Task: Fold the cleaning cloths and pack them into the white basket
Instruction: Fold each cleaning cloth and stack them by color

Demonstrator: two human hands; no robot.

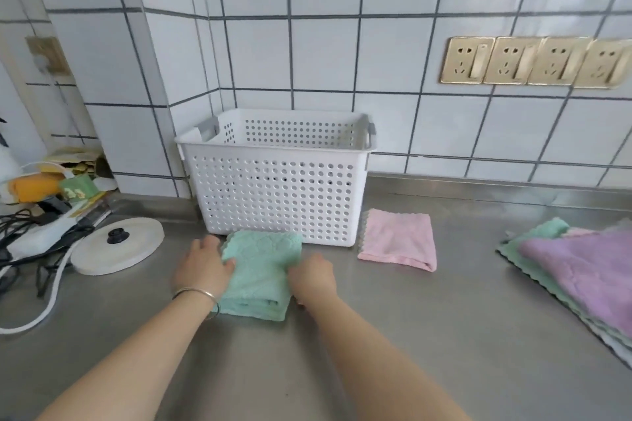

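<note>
A folded green cloth (261, 272) lies on the steel counter just in front of the white perforated basket (277, 195). My left hand (201, 267) grips its left edge, thumb on top of the fabric. My right hand (313, 275) holds its right edge with curled fingers. A folded pink cloth (398, 239) lies to the right of the basket. At the far right sits a stack of unfolded cloths (581, 267), purple on top with green and pink beneath. I cannot see the basket's floor.
A round white lid (118, 246) with a black knob lies left of the green cloth. Cables, a power strip and packets (44, 208) crowd the left corner. Tiled walls stand behind the basket, with gold sockets (533, 60) at the right.
</note>
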